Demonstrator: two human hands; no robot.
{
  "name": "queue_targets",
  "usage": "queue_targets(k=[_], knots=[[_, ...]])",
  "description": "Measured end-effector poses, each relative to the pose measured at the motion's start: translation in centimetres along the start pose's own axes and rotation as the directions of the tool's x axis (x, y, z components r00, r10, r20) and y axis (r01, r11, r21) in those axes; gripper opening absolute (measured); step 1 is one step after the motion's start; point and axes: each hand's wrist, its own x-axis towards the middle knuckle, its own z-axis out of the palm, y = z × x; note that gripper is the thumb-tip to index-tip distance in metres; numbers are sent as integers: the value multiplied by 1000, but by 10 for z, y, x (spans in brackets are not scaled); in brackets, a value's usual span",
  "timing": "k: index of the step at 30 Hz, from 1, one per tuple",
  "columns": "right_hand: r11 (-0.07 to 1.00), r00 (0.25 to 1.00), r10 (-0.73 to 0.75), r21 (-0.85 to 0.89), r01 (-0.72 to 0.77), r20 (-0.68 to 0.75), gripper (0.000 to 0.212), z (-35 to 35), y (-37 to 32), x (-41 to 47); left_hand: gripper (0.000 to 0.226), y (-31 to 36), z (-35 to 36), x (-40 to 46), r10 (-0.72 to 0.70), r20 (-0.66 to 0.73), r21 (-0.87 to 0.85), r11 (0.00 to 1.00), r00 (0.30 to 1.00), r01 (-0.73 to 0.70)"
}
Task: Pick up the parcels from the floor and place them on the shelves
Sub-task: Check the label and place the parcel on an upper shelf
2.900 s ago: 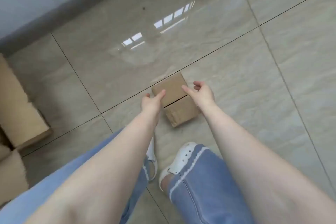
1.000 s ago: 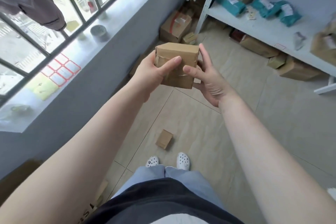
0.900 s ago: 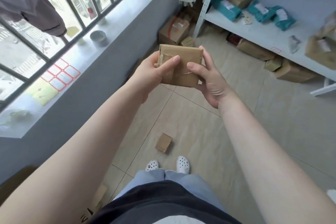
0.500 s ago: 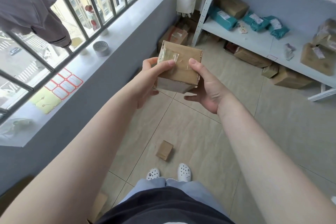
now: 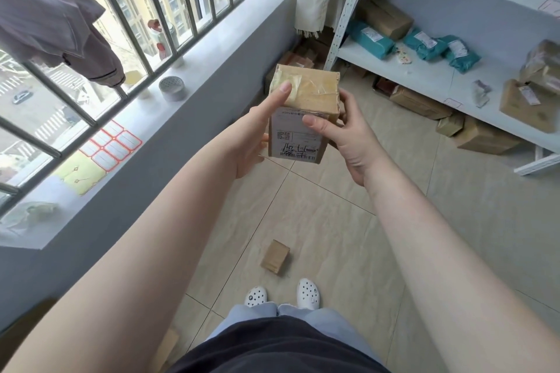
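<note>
I hold a small taped cardboard parcel (image 5: 306, 97) at chest height, its white shipping label facing me. My left hand (image 5: 254, 136) grips its left side with the thumb on the taped top. My right hand (image 5: 345, 133) grips its right side with the thumb on the label. A second small cardboard parcel (image 5: 275, 257) lies on the tiled floor just ahead of my white shoes. The white metal shelf (image 5: 424, 76) stands to the right and carries teal bags (image 5: 371, 39) and brown boxes.
A barred window with a grey sill (image 5: 188, 48) runs along the left wall; a small round tin (image 5: 172, 88) sits on the sill. Cardboard boxes (image 5: 485, 135) lie on the floor under the shelf. More boxes (image 5: 298, 59) are stacked in the far corner.
From crouching at the floor parcel I now stand with a parcel in both hands. In the last second I tipped it so the labelled side faces me.
</note>
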Motion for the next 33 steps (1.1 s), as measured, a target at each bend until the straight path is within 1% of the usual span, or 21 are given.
queue_targets(k=[2,4,5,7,9,11,13,15,16,17,19,20,21,23,25,26,27,29,30,31,33], knots=[[999,999,33,29,-32,-38,84,-1,-4,-2,106,-1,3,-2,63,12,27,998,998,-63],[996,997,54,68,-50,-56,68,-1,-6,-5,110,-2,6,-2,108,-29,62,992,994,-106],[996,996,64,71,-60,-63,64,-1,-7,-6,111,-4,7,-1,130,-56,75,989,990,-126],[995,994,87,47,-84,-63,63,-1,-8,-9,112,-7,8,0,186,-115,75,981,976,-178],[992,991,121,26,-120,-50,64,1,-9,-11,105,-10,10,0,241,-176,67,970,954,-233],[988,987,153,16,-153,-45,62,3,-11,-13,91,-9,14,-4,280,-227,40,960,933,-279],[985,984,172,13,-172,-41,58,3,-9,-15,78,-10,16,-4,276,-263,32,960,924,-277],[987,986,162,18,-162,-36,57,1,-9,-16,73,-10,16,-4,258,-282,48,966,924,-255],[990,989,144,15,-144,-38,61,-1,-9,-16,72,-10,14,-4,256,-285,68,967,924,-246],[993,992,120,-7,-121,-40,71,-4,-8,-15,70,-11,12,-4,257,-285,90,966,923,-242],[993,996,89,-74,-90,-16,98,-8,-8,-12,69,-10,8,-4,266,-270,138,962,925,-236],[990,996,86,-110,-85,6,104,-10,-9,-12,72,-9,6,-4,274,-261,162,958,926,-238],[987,996,81,-141,-76,31,103,-11,-11,-12,75,-9,3,-4,282,-256,183,953,925,-240],[982,996,67,-179,-56,57,83,-10,-14,-12,75,-8,1,-4,290,-245,214,947,925,-240],[989,998,53,-141,-50,16,69,-8,-15,-14,76,-8,2,-4,292,-255,250,941,922,-229],[993,998,55,-101,-58,-24,65,-5,-15,-15,81,-8,5,-4,300,-292,286,934,908,-216],[996,996,64,-56,-68,-69,61,-3,-14,-16,87,-9,8,-3,317,-354,341,920,880,-194],[996,983,91,20,-89,-160,59,3,-11,-18,99,-14,16,-1,366,-507,448,885,780,-124],[993,974,111,62,-101,-199,61,7,-9,-19,106,-16,21,-1,381,-565,457,883,731,-107],[988,964,130,107,-108,-231,62,9,-8,-19,113,-19,25,-2,375,-604,431,896,704,-107],[972,948,178,199,-127,-265,64,14,-6,-18,123,-24,31,-2,313,-653,332,937,690,-111]])
